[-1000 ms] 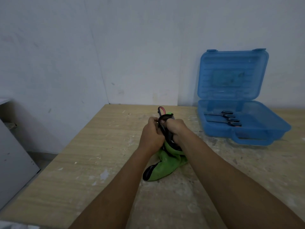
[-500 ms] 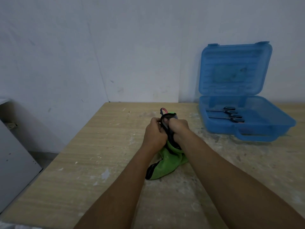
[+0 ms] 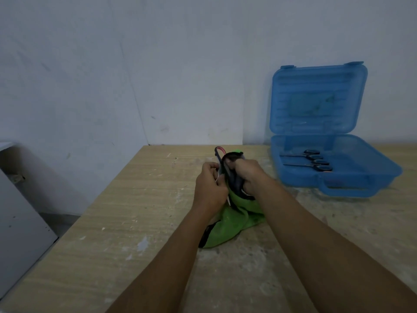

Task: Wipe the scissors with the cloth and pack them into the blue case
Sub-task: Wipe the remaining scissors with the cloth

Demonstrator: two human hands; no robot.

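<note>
**Wiping goes on: both hands stay clasped at mid-worktop, nothing yet moved to the case**

The room is bounded by a pale, scuffed wall (image 3: 158,64) that meets another in a corner behind the worktop. A grey cabinet (image 3: 18,222) stands at the far left. The worktop (image 3: 112,222) is light wood-grain, blotched with white paint or plaster marks.

The blue case (image 3: 365,159) lies open at the right rear, its lid upright near the wall. Two packed scissors (image 3: 309,159) rest side by side in its base, well apart from the hands.

The green cloth (image 3: 228,227), dark on its underside, trails from the hands down onto the worktop.

The left hand (image 3: 211,186) is curled closed around the scissors (image 3: 220,152), whose red-lined handle loop projects above the fingers. The right hand (image 3: 248,175) is clenched on the bunched cloth, apparently wrapped over the blades. The overlap hides exactly where cloth ends and metal begins.

Compared with a second ago, the hands have barely shifted and keep the same grip. The case's apparent drift follows the camera, not any movement of the case. The pair in hand is therefore judged still in the wiping step, and its transfer to the case has not begun.
</note>
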